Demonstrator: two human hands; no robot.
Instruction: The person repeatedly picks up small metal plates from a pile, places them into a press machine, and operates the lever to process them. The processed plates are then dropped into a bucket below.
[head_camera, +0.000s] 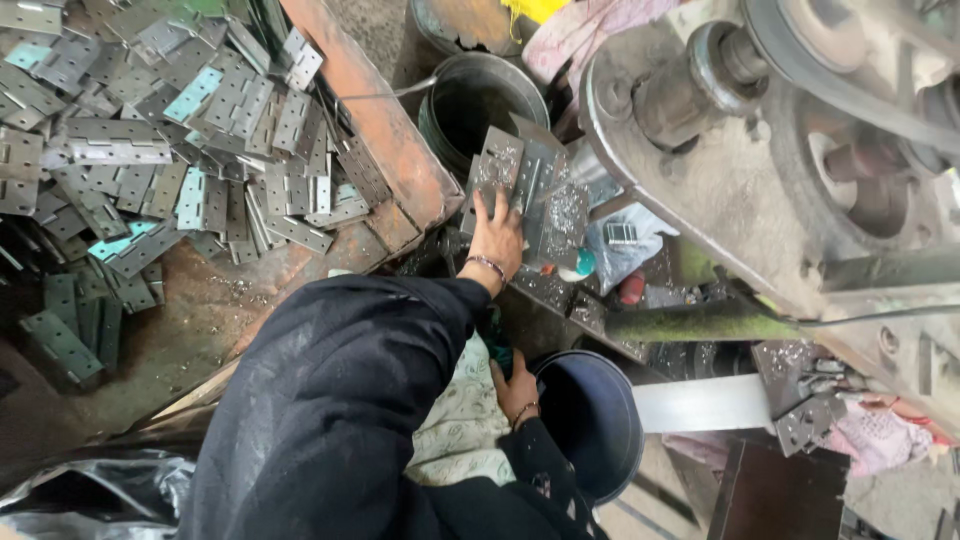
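The big belt-driven machine (800, 170) fills the right side. Well left of it, a heap of grey hinge plates (170, 150) lies spread out. Just left of the machine, the left hand (497, 232) presses flat, fingers (485, 203) spread, on perforated metal plates (525, 185). Below those plates, the right hand (515, 385) rests against a dark bucket (590, 420); I cannot tell its grip.

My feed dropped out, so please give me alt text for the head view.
Left hand presses flat on perforated metal plates dusted with shavings, beside a dark bucket. Right hand rests against a blue bucket. Hinge plates lie heaped at left.
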